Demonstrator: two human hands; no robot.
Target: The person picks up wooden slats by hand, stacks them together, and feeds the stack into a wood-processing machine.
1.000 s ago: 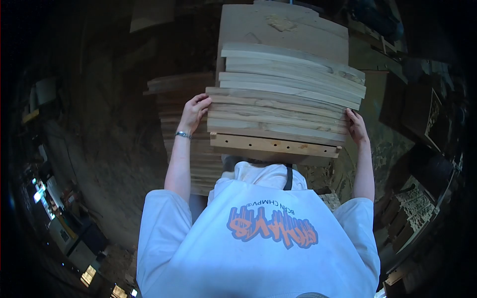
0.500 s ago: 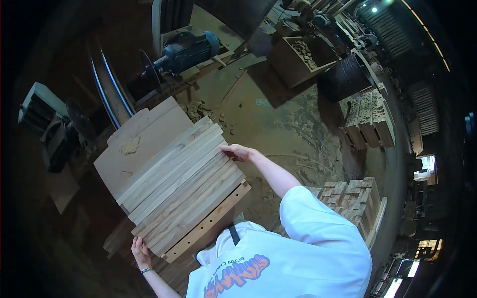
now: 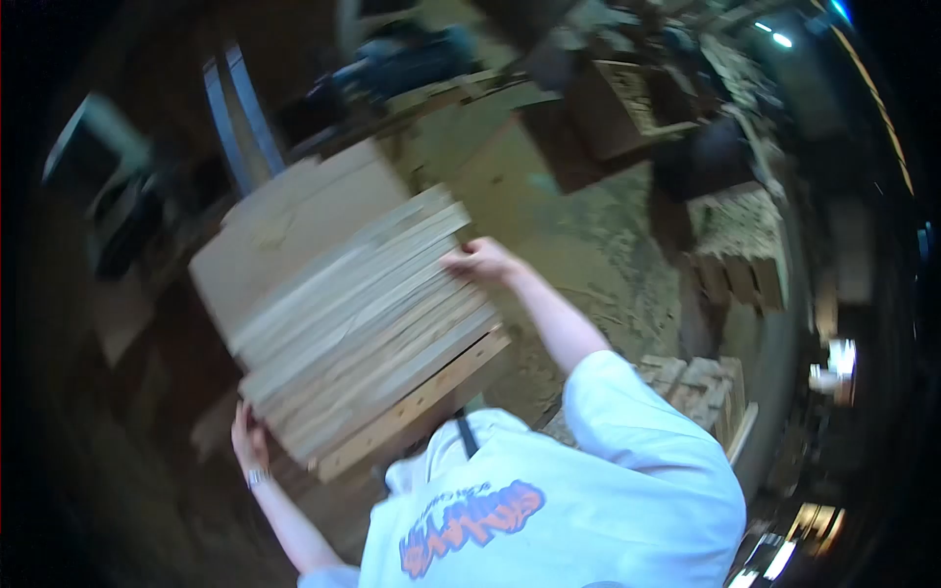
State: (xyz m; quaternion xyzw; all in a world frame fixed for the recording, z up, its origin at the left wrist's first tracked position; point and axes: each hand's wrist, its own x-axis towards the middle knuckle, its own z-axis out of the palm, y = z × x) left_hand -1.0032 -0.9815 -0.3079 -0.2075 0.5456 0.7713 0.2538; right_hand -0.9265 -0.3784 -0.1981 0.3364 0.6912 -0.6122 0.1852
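Observation:
Several long wooden strips (image 3: 358,309) lie side by side in a row, blurred by motion. My right hand (image 3: 480,261) grips their far right ends, its thumb and fingers closed at the edge. At the opposite ends, my left hand (image 3: 251,441) is curled against the strips near the lower left corner; its underside fingers are hidden. Behind the row is a flat board (image 3: 304,216) with a notched far edge. Along the side nearest my body runs a pale wooden rail (image 3: 417,407) with a line of holes.
Two metal rails (image 3: 245,122) run away beyond the board. A blue motor (image 3: 417,59) stands at the back, a dark machine (image 3: 127,211) at the left. Right of the work are an open wooden box (image 3: 622,113), a dark drum (image 3: 706,157) and stacked wood pieces (image 3: 691,387).
My left hand has moved up along the strip ends, away from the near corner. My right hand stays at the far ends. The whole view has shifted and blurred.

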